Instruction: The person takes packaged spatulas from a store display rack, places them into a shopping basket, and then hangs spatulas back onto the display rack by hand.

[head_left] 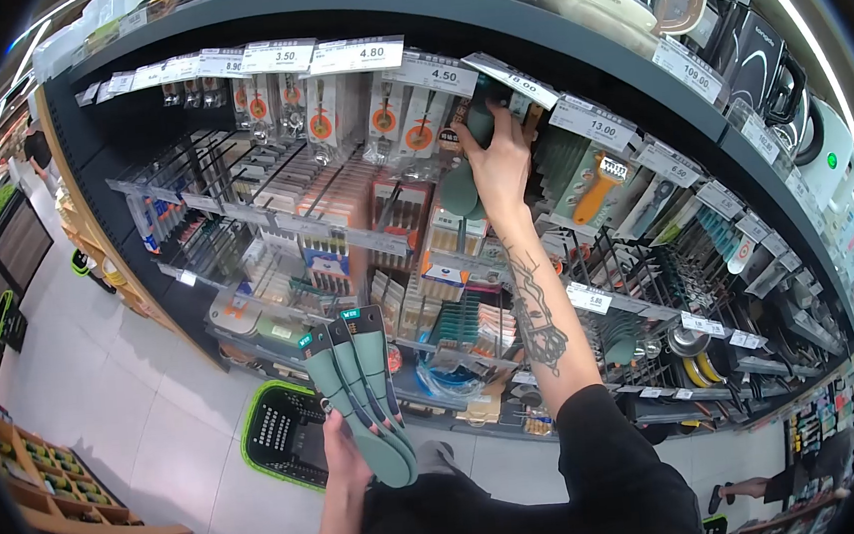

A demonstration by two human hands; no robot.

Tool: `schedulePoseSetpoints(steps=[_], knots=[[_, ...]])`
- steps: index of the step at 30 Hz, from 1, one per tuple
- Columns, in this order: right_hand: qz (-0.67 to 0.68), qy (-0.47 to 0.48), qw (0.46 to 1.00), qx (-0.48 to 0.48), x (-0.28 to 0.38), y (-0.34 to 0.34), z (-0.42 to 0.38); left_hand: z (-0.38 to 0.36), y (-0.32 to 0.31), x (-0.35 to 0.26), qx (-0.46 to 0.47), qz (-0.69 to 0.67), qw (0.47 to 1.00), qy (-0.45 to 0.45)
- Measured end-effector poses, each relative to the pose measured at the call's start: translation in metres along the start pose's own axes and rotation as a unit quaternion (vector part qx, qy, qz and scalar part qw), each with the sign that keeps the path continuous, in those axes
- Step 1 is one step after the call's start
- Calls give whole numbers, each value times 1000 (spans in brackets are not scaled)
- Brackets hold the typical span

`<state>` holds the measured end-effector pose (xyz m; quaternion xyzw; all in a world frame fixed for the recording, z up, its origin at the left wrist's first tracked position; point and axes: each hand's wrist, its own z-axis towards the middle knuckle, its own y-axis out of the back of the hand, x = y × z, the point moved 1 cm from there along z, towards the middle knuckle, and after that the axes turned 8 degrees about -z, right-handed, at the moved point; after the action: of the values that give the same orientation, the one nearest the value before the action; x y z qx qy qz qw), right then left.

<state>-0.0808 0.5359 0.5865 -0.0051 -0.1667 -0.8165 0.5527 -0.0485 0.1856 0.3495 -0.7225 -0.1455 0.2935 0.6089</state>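
Note:
My left hand (341,449) is closed around a fan of green long-handled utensils (386,455) with rounded, spoon-like heads. Their heads point down toward me, and dark header cards with teal labels top the handles. Up at the shelf, my right hand (501,166) reaches in among the hanging goods below the price tags. Its fingers curl around a dark green utensil (481,122), partly hidden by the hand and a tag. Just below that wrist hangs a rounded green utensil head (460,192).
Packaged utensils with orange round labels (419,135) hang left of my right hand; an orange-handled peeler (598,189) hangs to its right. A black basket with a green rim (278,434) stands on the floor. Kettles (767,64) line the top shelf. Another person (814,467) is at far right.

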Motion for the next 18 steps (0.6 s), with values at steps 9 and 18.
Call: schedulePoseSetpoints(steps=[9,18], knots=[[-17,-8,999,40,-11,-11,3,-5,-1,0,-1,25,999,-23],[-58,74,994,61,-24,4,-10,1,-7,-4,-27,-2,999,28]])
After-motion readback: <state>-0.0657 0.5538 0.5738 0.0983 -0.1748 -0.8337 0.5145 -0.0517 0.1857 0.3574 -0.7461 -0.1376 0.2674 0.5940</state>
